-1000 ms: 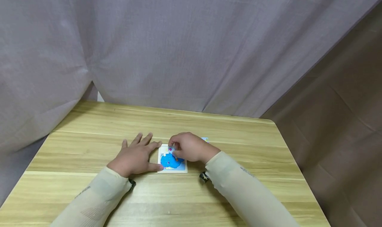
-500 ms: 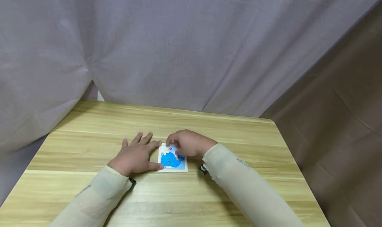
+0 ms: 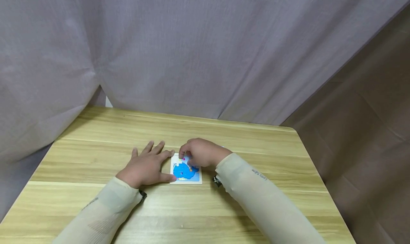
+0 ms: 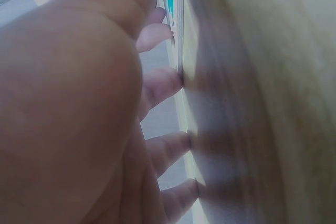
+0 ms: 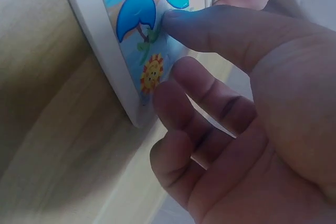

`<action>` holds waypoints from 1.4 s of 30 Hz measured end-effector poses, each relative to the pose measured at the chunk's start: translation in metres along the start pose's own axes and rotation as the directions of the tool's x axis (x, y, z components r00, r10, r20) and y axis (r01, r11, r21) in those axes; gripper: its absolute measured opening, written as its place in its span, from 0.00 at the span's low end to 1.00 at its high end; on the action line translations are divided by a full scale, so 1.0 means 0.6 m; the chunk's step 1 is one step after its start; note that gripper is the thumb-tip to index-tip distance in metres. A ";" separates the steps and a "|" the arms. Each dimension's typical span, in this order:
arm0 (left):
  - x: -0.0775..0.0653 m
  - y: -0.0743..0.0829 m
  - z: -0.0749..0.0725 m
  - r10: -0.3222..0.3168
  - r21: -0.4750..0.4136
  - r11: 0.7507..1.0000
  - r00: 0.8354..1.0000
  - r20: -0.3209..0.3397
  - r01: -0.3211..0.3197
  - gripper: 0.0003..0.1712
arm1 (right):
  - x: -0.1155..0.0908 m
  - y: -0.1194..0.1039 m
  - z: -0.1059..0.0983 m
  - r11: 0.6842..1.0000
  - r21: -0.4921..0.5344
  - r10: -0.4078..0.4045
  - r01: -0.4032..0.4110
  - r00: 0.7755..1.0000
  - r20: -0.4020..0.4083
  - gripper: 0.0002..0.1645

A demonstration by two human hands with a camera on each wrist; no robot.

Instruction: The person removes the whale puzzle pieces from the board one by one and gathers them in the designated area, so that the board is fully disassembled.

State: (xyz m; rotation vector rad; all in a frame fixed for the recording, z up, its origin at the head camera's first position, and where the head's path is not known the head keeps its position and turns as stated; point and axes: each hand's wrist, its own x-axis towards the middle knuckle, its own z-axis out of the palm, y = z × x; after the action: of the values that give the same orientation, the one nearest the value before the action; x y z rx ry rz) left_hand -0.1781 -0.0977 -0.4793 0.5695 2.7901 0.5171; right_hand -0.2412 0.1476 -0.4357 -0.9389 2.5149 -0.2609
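Note:
A small square jigsaw puzzle (image 3: 186, 171) with a blue whale picture and a pale frame lies on the table. My left hand (image 3: 145, 167) is spread flat at its left side, thumb at the lower left corner and index fingertip at the upper left. My right hand (image 3: 205, 153) bends over the upper right part, pinching a puzzle piece (image 3: 183, 159) with a pink spot between thumb and index finger. In the right wrist view the thumb (image 5: 181, 24) touches the picture by the whale's tail, near a smiling sun (image 5: 152, 74). The other fingers curl beside the frame.
A wooden table (image 3: 179, 208) spreads around the puzzle. Behind my right hand a bit of a small light-blue thing (image 3: 223, 146) peeks out. Grey curtains (image 3: 179, 51) hang behind the table, and a brown one (image 3: 362, 130) hangs on the right.
My right hand has shifted slightly up and left over the puzzle, uncovering more of the whale's tail. The left hand keeps its place at the frame.

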 end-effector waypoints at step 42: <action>0.000 0.000 0.000 0.000 0.007 1.000 1.000 0.012 0.000 0.57 | -0.002 -0.019 0.009 0.968 0.152 0.201 -0.198 0.979 -0.008 0.24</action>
State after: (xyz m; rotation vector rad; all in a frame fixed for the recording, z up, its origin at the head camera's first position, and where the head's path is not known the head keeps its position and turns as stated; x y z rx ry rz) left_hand -0.1782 -0.0975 -0.4795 0.5723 2.7817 0.5025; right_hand -0.2315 0.1395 -0.4364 -0.6218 2.5461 -0.3935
